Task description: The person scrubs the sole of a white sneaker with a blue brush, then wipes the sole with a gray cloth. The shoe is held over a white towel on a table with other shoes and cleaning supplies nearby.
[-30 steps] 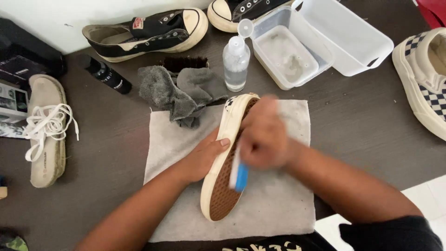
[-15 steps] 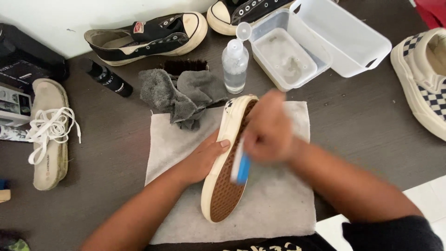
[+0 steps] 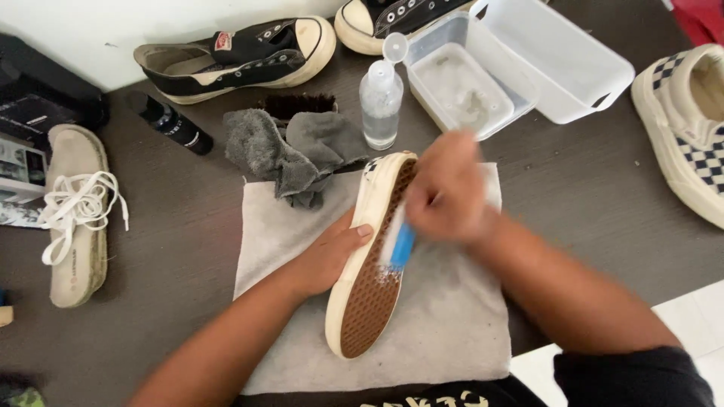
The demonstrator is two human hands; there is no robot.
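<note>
The right hand (image 3: 446, 190) was curled shut around a small blue brush (image 3: 398, 246), bristles pressed onto the brown waffle sole of a cream slip-on shoe (image 3: 369, 264), a bit of white foam right under it. That hand was blurry, so I couldn't make out the individual fingers. The left hand (image 3: 328, 258) was cupped against the shoe's side wall, thumb lying along the rim, holding it up on its edge with the sole facing right. The shoe sat on a pale grey cloth (image 3: 452, 324) spread on the dark table (image 3: 588, 196).

Just past the toe there was a crumpled grey rag (image 3: 290, 151) with a dark bristle brush (image 3: 298, 103) behind it, and a clear bottle (image 3: 379, 98) with its flip cap open. Beside that sat a clear tub (image 3: 461, 87) with cloudy water. The matching checkered shoe (image 3: 682, 128) was off to the far right. On the left lay a black spray bottle (image 3: 170, 120), an insole (image 3: 75, 215) with white laces (image 3: 79, 203) on it, and a black canvas sneaker (image 3: 237, 54) at the back.
</note>
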